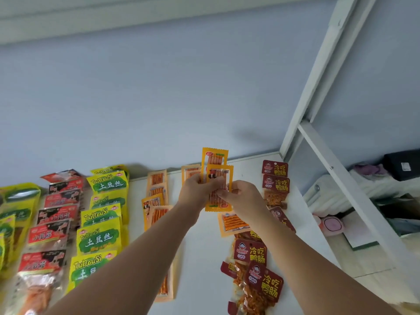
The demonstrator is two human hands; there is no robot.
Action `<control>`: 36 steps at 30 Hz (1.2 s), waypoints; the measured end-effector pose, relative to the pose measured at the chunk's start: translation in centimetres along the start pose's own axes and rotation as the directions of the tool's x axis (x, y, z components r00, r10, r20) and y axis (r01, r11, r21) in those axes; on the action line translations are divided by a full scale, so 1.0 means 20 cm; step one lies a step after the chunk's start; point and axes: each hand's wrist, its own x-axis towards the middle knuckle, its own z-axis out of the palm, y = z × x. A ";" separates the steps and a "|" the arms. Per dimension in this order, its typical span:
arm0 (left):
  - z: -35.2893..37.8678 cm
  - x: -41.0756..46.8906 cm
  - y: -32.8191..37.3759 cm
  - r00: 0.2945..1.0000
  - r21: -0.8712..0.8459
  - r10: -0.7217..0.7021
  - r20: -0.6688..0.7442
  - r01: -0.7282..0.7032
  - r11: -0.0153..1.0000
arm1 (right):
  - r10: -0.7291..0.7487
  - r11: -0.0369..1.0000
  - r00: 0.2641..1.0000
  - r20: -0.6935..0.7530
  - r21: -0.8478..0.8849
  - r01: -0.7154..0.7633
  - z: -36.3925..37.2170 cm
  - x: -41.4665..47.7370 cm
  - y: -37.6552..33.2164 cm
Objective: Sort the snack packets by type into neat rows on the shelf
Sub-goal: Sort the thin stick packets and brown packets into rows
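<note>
Both hands are raised over the middle of the white shelf (200, 258). My left hand (196, 189) grips two orange stick-snack packets (214, 159), one fanned behind the other. My right hand (242, 197) pinches the front orange packet (228, 176) at its lower right. More orange packets lie in a row (156, 196) to the left, one (231, 223) below my hands. Dark red packets (275, 178) run down the right side. Yellow-green TuDouSi packets (100, 237) and red-black packets (54, 214) form rows at the left.
The pale wall (159, 98) backs the shelf. A white metal frame post (318, 76) and a slanted bar (354, 189) bound the shelf's right end. Beyond them, lower down, lie white cloth (363, 187), a pink item (330, 225) and a black box (402, 164).
</note>
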 end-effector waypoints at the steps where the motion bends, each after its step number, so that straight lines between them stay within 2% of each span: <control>1: -0.03 -0.02 -0.01 1.000 0.001 0.000 -0.026 0.000 1.000 | 0.001 1.000 1.000 0.010 0.002 -0.001 0.04 -0.01 -0.01; 7: -0.22 -0.10 -0.10 0.991 -0.022 -0.029 -0.128 0.026 0.999 | 0.067 0.996 0.998 -0.001 0.056 -0.066 0.21 -0.07 -0.03; 11: -0.29 -0.15 -0.16 0.984 0.029 -0.013 -0.180 0.018 0.999 | 0.097 0.995 0.995 0.011 0.032 -0.097 0.27 -0.10 -0.03; 20: -0.38 -0.14 -0.22 0.978 0.080 -0.017 -0.206 0.034 0.996 | 0.142 0.986 0.990 -0.021 0.090 -0.139 0.31 -0.11 -0.03; 28: -0.41 -0.01 -0.25 0.979 0.307 -0.048 -0.199 0.109 0.945 | 0.178 0.981 0.982 -0.062 0.086 -0.172 0.30 -0.09 0.05; 36: -0.33 0.14 -0.24 0.984 0.485 -0.092 -0.156 0.157 0.860 | 0.192 0.980 0.980 -0.045 -0.047 -0.195 0.30 0.00 0.09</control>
